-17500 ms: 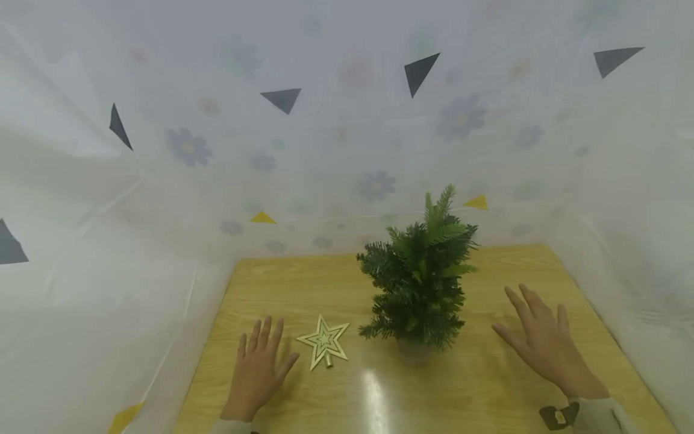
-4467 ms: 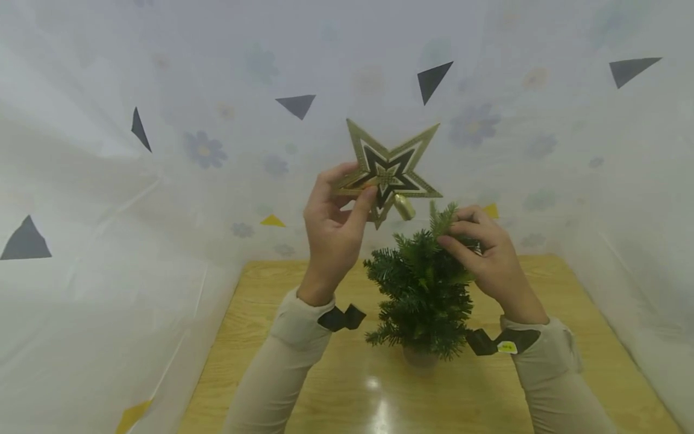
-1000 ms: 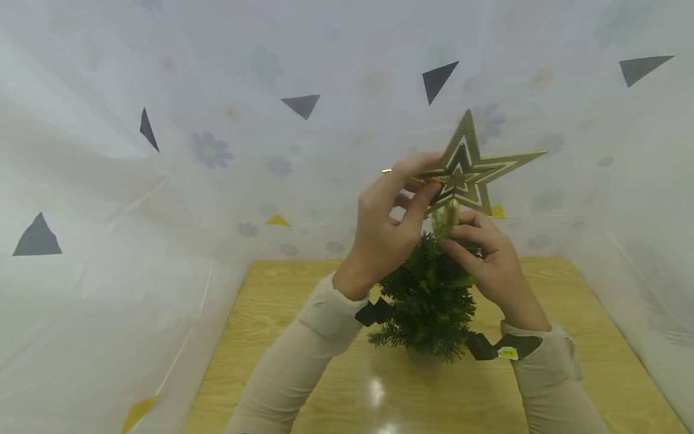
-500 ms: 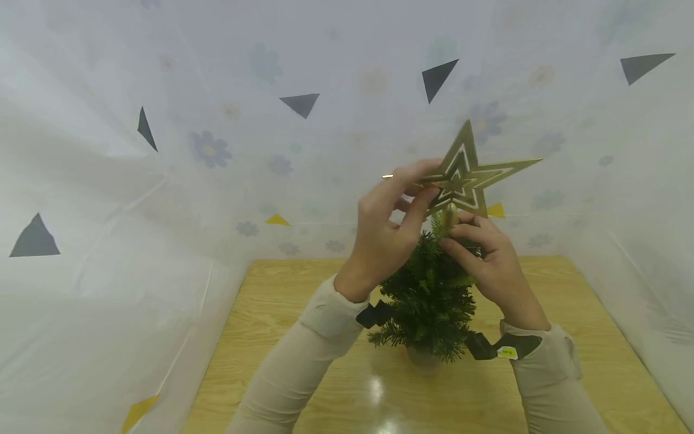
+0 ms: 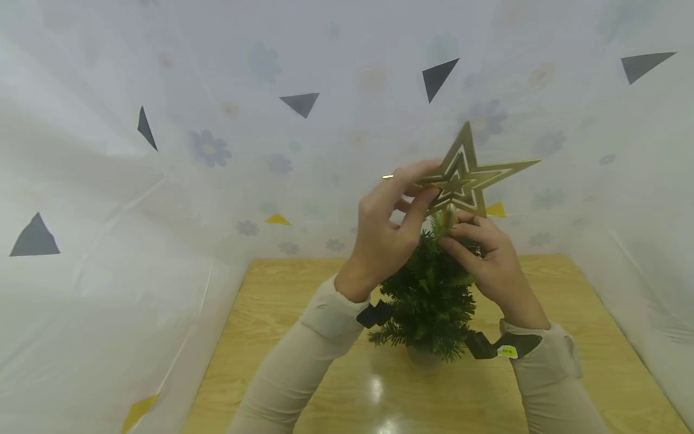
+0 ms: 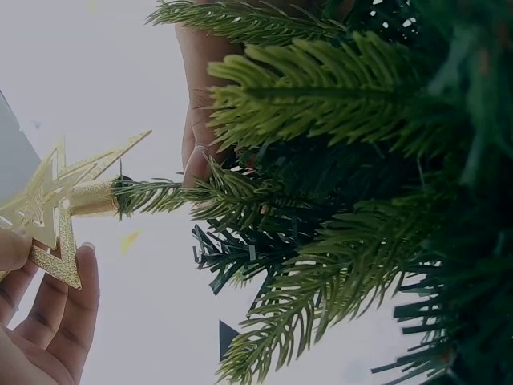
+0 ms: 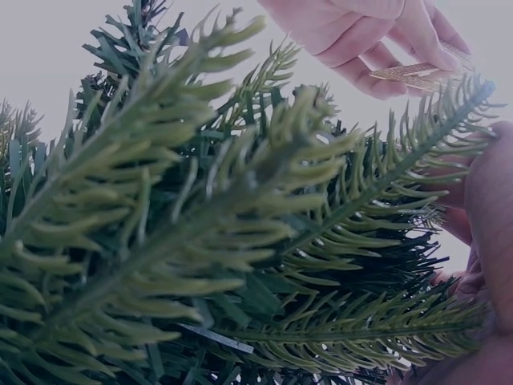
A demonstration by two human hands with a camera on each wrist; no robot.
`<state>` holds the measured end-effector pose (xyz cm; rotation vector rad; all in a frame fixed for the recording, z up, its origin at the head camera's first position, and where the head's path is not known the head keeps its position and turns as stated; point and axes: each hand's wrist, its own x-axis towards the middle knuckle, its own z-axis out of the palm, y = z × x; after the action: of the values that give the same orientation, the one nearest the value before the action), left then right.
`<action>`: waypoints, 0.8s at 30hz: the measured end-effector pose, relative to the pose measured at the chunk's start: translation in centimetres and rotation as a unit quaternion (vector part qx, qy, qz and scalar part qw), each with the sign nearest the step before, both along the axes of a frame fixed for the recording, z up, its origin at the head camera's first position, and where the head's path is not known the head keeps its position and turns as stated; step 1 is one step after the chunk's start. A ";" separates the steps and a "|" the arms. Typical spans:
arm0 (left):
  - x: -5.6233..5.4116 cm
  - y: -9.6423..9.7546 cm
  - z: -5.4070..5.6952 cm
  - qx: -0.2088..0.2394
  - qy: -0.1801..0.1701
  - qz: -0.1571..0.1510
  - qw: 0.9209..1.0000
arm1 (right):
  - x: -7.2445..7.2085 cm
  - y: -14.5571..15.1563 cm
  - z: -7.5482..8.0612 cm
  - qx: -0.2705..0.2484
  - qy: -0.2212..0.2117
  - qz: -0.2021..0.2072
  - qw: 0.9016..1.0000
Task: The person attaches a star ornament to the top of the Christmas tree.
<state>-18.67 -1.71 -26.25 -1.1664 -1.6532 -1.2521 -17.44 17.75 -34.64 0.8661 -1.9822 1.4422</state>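
A gold star tree topper (image 5: 455,182) is pinched between the thumb and fingers of my left hand (image 5: 387,226), above a small artificial Christmas tree (image 5: 431,301). At the tree's top, my right hand (image 5: 490,256) pinches the tip branch with thumb and fingers. The left wrist view shows the star's tubular socket (image 6: 94,197) at the end of that branch (image 6: 152,195), whose tip sits at or just inside the opening. Needles cover much of the right wrist view, where part of the star (image 7: 413,76) shows in my left hand.
The tree's pot (image 5: 424,358) stands on a wooden table (image 5: 282,301). White sheeting with printed flowers and dark and yellow triangles (image 5: 440,79) surrounds the table on the visible sides.
The star lay on the table at first, both hands apart from it. Later my left hand lifted it and brought it right over the treetop. During the last second it sank slightly.
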 end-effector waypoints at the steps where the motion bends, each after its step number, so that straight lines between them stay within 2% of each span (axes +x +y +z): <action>1: 0.0 0.0 0.0 0.001 -0.001 -0.001 1.000 | 0.0 0.0 0.0 0.000 -0.001 -0.002 1.000; 14: 0.0 0.3 -0.3 -0.011 0.000 0.009 1.000 | 0.1 0.5 -0.1 0.008 -0.004 -0.011 1.000; 24: 0.4 0.2 -0.2 -0.017 -0.005 -0.004 1.000 | 0.4 0.7 0.0 0.007 -0.006 -0.005 1.000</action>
<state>-18.29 -1.49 -26.47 -1.1903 -1.6858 -1.2408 -17.01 18.41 -34.61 0.8551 -2.0056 1.4331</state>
